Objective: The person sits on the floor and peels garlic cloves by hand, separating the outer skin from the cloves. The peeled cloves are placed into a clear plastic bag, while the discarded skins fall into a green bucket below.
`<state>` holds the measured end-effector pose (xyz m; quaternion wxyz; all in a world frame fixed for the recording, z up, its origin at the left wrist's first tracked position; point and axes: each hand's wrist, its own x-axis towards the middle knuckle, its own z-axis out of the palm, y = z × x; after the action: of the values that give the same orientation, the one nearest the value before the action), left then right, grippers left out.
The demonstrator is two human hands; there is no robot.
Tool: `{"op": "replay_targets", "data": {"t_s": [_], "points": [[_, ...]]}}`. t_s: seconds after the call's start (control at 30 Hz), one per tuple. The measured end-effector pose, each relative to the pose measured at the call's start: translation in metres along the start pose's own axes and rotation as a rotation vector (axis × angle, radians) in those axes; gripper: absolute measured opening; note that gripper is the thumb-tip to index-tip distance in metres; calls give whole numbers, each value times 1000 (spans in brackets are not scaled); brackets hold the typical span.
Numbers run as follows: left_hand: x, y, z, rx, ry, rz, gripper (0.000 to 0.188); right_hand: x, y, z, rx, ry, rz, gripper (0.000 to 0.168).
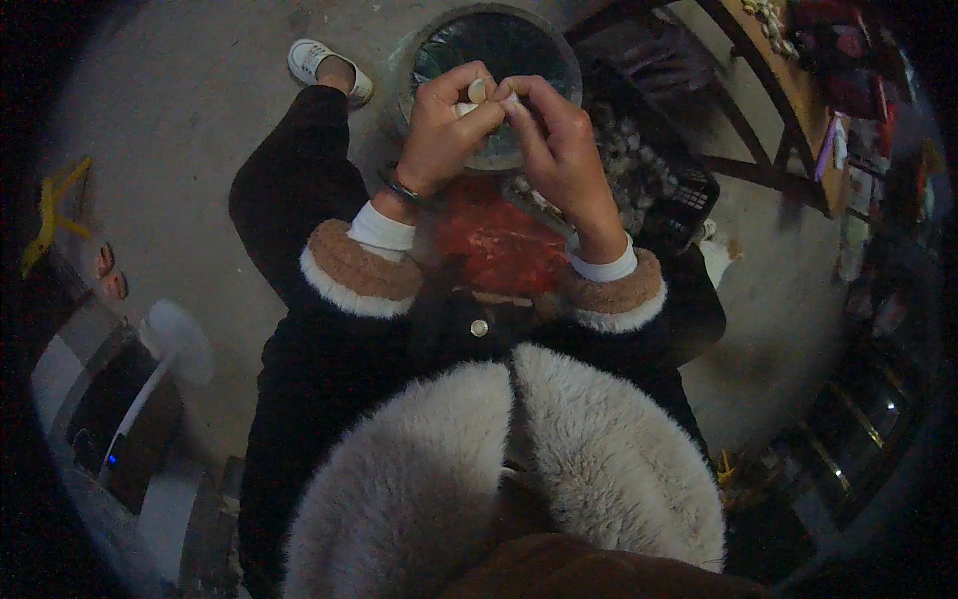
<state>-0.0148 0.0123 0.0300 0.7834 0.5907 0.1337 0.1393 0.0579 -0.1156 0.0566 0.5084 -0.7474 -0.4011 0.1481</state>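
My left hand [447, 133] holds pale cloves that look like garlic. One garlic clove [477, 91] stands out between its thumb and forefinger, and another whitish piece shows just below, partly covered by the fingers. Close against it, my right hand [557, 135] pinches a small white bit at the fingertips; whether this is skin or part of a clove is too blurred to tell. Both hands are above the near side of a round tub [572, 71] with a dark, shiny interior. Its contents are hard to make out.
A black plastic crate [692, 196] with several whitish bulbs sits right of the tub. Red plastic sheeting [501, 243] lies between my knees. A wooden table [804, 90] stands at upper right. On the left are a yellow-legged object [49, 213], slippers [112, 273] and a white round-headed appliance [176, 341].
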Motion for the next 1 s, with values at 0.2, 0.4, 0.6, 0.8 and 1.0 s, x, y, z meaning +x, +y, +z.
{"op": "replay_targets", "data": {"t_s": [0.2,0.4,0.6,0.8,1.0], "points": [[-1,5,-1,-4,56,-38,19,5,-5,3,-20,8,27,14],[-5,12,5,-75,133,-122,7,15,-13,-4,69,52,114,15],[2,12,-2,-296,-11,-245,11,14,-6,-8,524,107,320,20],[3,8,-5,-291,-83,-258,35,7,-3,-13,586,144,412,22],[4,-9,-8,-355,-19,-310,42,8,-3,-9,659,109,373,24]]}}
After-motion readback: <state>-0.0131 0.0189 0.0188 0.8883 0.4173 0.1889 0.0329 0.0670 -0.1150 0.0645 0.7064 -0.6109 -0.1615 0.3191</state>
